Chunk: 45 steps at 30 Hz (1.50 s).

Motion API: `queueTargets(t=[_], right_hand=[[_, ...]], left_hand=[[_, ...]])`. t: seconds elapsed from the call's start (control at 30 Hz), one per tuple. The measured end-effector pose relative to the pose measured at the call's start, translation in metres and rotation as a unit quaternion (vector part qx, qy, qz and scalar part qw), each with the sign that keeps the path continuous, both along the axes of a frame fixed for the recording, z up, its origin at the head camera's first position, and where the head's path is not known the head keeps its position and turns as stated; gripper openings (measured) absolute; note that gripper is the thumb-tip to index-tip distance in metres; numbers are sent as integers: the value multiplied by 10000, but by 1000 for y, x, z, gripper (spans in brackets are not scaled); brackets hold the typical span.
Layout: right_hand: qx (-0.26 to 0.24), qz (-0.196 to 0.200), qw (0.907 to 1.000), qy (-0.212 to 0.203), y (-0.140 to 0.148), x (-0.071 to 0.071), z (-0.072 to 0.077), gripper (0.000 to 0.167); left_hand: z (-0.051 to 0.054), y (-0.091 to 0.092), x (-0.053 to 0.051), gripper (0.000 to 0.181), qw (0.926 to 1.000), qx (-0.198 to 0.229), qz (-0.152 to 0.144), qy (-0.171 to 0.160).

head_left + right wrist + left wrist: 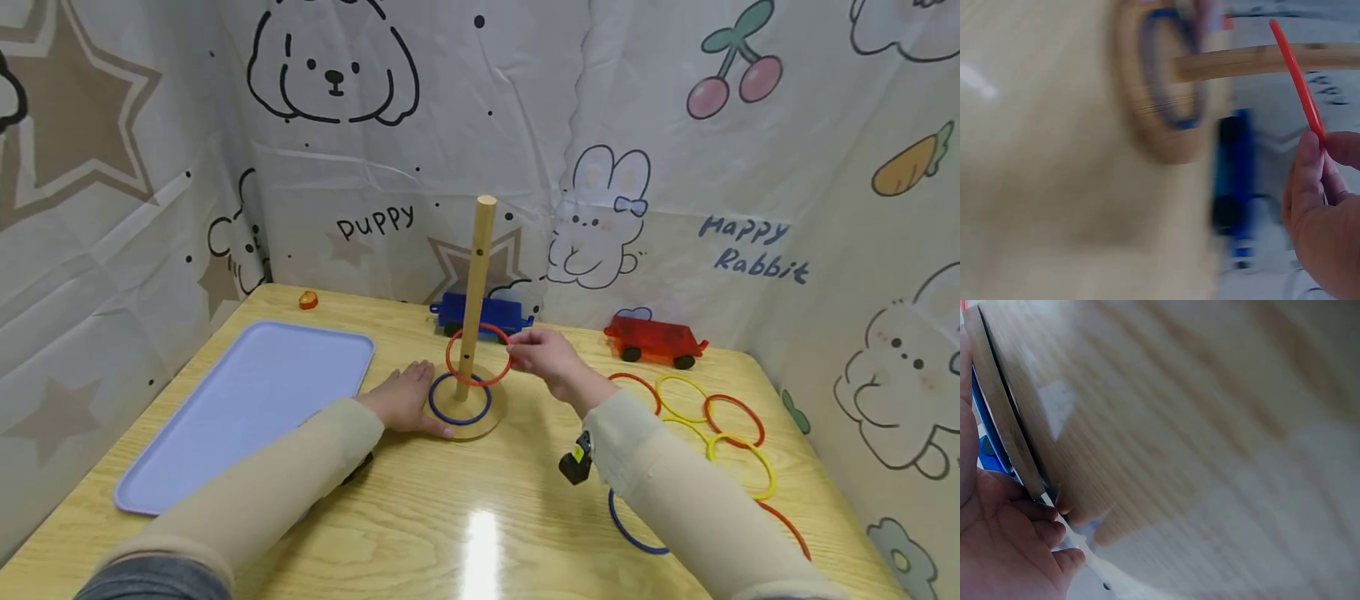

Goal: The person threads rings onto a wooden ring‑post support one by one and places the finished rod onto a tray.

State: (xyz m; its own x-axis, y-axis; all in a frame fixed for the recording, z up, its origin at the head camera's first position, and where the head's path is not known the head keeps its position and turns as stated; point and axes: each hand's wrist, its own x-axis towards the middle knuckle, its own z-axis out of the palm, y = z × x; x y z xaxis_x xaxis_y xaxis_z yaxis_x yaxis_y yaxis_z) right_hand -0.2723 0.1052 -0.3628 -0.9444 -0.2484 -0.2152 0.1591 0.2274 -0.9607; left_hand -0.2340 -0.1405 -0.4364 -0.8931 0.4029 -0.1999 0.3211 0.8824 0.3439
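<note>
A wooden post (478, 275) stands upright on a round wooden base (491, 417). Low on it, a blue ring (432, 408) lies round the post on the base. My right hand (551, 358) pinches the right edge of a red ring (448, 358), which appears to encircle the post above the blue one. In the right wrist view, thumb and fingers grip that red ring (1300, 84) at its rim. My left hand (405, 400) rests against the left side of the base, fingers spread. The left wrist view shows its fingertips (1069, 559) near the tabletop, beside the base's edge.
Several red, yellow and blue rings (768, 471) lie at the right, partly behind my right forearm. A lilac tray (285, 400) is at the left. Behind the post sits a blue toy wagon (495, 315), with a red wagon (663, 337) farther right. A small orange-red piece (308, 300) lies back left.
</note>
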Motion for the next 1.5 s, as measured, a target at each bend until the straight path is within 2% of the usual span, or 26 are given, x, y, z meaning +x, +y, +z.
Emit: queueTargets(t=[0.13,0.27,0.63,0.83,0.97,1.1,1.23,1.3,1.5], right_hand=[[307,104,9992,-223,5,8,-35,22],[330,144,9990,-277,4,13,-49,23],[338,87,9985,-433,1,16,-53,24],[788,407,9952,-411,15,21,-45,31],[806,454,9956,-176,46,31,-32,36],[843,372,9956,184,94,56,-24,39],[1212,126,9919,351,148,88,-31,43],[1326,-122,9908,241,171,100,-36,44],[1359,-705,9881,-178,213,120,-51,45]], left_hand=[[0,1,0,120,10000,30,-31,-44],[-1,3,-1,119,10000,-53,-7,-45],[1,9,-3,119,10000,-20,-52,-80],[-1,10,-3,118,9998,9,-106,-170],[-2,11,-3,119,9998,-10,-124,-172],[-2,11,-3,120,9998,-72,-94,-131],[-4,8,-4,120,9998,-53,-80,-145],[-4,6,-4,120,9999,-24,-54,-153],[-3,1,-3,121,9999,0,-11,-159]])
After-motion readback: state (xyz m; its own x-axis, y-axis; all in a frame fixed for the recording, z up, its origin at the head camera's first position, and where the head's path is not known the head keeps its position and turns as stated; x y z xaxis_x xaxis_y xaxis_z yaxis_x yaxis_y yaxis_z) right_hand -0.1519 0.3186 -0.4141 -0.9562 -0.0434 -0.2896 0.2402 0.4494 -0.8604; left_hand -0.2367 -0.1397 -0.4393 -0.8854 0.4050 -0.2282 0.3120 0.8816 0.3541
